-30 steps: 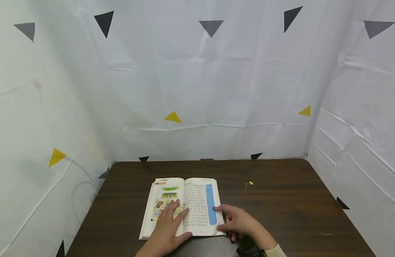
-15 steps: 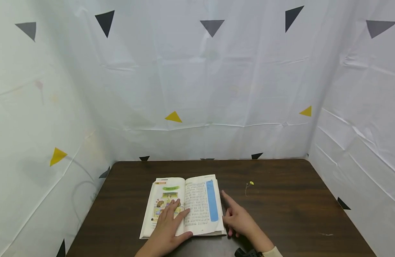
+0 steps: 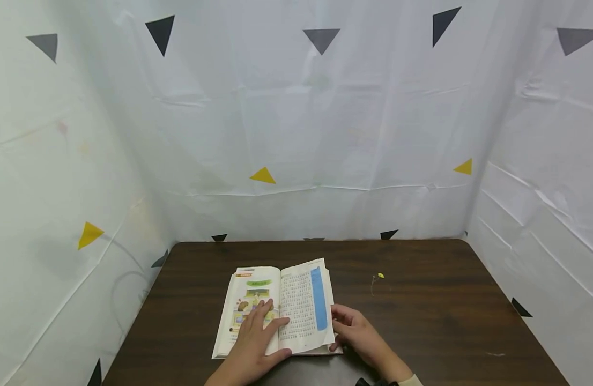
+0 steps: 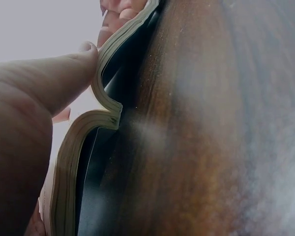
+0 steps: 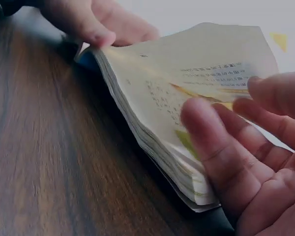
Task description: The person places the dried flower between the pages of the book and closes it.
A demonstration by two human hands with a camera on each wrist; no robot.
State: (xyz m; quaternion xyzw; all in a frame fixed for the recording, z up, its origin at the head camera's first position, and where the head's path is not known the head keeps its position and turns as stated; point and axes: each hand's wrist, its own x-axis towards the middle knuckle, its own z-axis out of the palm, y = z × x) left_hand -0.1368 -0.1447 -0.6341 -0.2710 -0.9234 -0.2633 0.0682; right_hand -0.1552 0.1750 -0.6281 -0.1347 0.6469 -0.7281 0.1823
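An open book (image 3: 229, 321) with thick page stacks lies on the dark wooden table. My left hand (image 3: 252, 340) rests spread over its illustrated left page, thumb reaching the bottom by the spine. On the other side a printed page with a blue strip (image 3: 319, 300) is lifted at its free edge. My right hand (image 3: 356, 332) is at that edge, its fingertips partly behind the page. In the right wrist view the underside of the raised page (image 5: 216, 49) shows, and the right thumb (image 5: 201, 118) stands apart from the index finger, not pinching.
A small yellow flower (image 3: 380, 275) on a thin stem lies to the right of the book. The brown table (image 3: 422, 311) is bounded by white sheets (image 3: 354, 134) with coloured triangles at the back and sides.
The right hand has left the page's lower corner and come in at its edge; the right page has risen from flat to tilted. The left hand stays on the left page.
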